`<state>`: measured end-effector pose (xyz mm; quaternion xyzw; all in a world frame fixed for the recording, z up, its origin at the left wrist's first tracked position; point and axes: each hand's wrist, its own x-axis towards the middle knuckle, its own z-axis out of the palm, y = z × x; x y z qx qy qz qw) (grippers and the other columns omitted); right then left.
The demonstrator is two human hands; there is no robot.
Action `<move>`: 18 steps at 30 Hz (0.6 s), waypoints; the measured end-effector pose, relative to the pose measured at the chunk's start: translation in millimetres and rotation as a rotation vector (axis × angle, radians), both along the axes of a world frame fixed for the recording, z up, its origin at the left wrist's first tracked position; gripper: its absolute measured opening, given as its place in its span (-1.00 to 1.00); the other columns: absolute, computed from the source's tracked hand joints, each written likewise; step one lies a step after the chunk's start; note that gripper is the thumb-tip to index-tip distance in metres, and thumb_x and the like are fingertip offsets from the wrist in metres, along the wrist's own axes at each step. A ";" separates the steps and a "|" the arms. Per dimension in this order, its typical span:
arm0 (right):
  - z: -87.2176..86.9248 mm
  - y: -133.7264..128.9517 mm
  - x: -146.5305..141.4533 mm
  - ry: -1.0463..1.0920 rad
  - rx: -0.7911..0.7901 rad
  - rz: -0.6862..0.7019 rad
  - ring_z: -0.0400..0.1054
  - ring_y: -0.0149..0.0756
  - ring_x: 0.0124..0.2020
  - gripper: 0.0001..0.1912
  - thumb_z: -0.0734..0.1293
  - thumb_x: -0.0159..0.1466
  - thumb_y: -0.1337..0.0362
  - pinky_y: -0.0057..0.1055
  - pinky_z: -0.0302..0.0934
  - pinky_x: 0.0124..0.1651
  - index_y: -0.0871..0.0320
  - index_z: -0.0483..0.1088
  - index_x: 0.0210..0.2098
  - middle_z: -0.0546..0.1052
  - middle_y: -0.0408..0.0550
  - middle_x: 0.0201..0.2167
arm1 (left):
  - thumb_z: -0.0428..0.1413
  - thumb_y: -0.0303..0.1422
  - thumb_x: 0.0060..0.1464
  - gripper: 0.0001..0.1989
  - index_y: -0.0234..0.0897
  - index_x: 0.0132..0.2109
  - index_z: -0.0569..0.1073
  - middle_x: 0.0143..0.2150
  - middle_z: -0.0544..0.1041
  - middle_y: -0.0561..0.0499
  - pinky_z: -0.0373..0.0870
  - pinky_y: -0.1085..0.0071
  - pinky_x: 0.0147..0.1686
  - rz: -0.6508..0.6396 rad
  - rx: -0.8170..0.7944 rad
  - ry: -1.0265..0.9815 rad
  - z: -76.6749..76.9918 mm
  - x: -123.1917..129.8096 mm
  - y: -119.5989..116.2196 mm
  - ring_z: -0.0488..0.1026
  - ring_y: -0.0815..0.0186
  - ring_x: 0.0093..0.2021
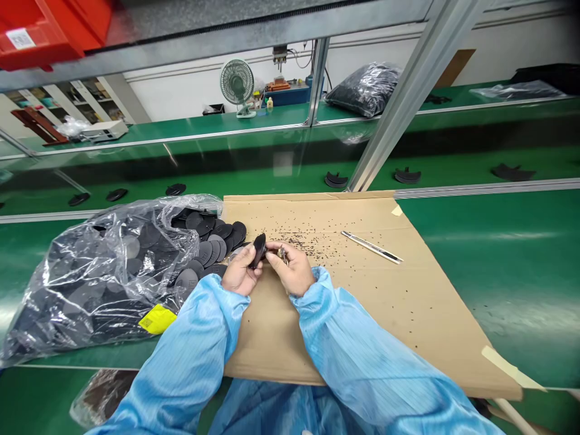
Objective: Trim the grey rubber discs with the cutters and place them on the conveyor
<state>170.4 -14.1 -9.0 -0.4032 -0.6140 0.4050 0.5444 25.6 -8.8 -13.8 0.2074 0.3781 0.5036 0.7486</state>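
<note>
My left hand [239, 275] grips a black plastic disc [259, 248], tilted up on edge above the cardboard sheet [362, 320]. Close against it, my right hand [294, 272] is closed on a small metal tool [283, 254]; its kind is mostly hidden by the fingers. Tiny black scraps [299, 241] lie scattered over the cardboard just beyond my hands. Left of my hands, loose black discs [212, 249] spill from the mouth of a clear plastic bag [90, 296] full of more discs.
A slim utility knife [371, 246] lies on the cardboard at right. Several black parts [335, 180] sit along the green belt [272, 172] beyond. A slanted metal post [399, 115] rises behind the cardboard. A red bin [49, 30] hangs upper left; a fan [237, 84] stands at back.
</note>
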 end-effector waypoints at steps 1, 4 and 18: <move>1.0 -1.1 0.0 -0.028 0.025 -0.011 0.45 -0.25 -0.21 -0.81 0.30 0.21 0.23 -0.29 0.34 -0.10 0.12 0.46 -0.20 0.56 -0.03 -0.23 | 0.34 -0.34 -0.15 -0.62 -0.31 -0.17 0.42 -0.43 0.39 0.10 0.19 0.66 -0.68 -0.018 -0.020 -0.002 0.9 -0.9 0.2 0.28 0.55 -0.58; 2.5 -3.6 -0.5 -0.118 0.118 -0.059 0.45 -0.25 -0.21 -0.86 0.28 0.24 0.27 -0.28 0.34 -0.09 0.10 0.46 -0.25 0.57 -0.04 -0.25 | 0.32 -0.30 -0.12 -0.63 -0.28 -0.16 0.41 -0.46 0.36 0.12 0.16 0.64 -0.72 -0.053 -0.028 -0.003 2.5 -0.3 -1.4 0.28 0.53 -0.60; -3.1 -4.4 -3.5 -0.287 0.402 -0.117 0.42 -0.26 -0.17 -0.83 0.20 0.29 0.36 -0.26 0.32 -0.05 0.11 0.43 -0.24 0.55 -0.01 -0.24 | 0.34 -0.14 -0.19 -0.50 -0.32 -0.15 0.40 -0.48 0.38 0.11 0.13 0.64 -0.77 -0.077 0.030 0.035 0.1 3.4 -5.8 0.25 0.53 -0.65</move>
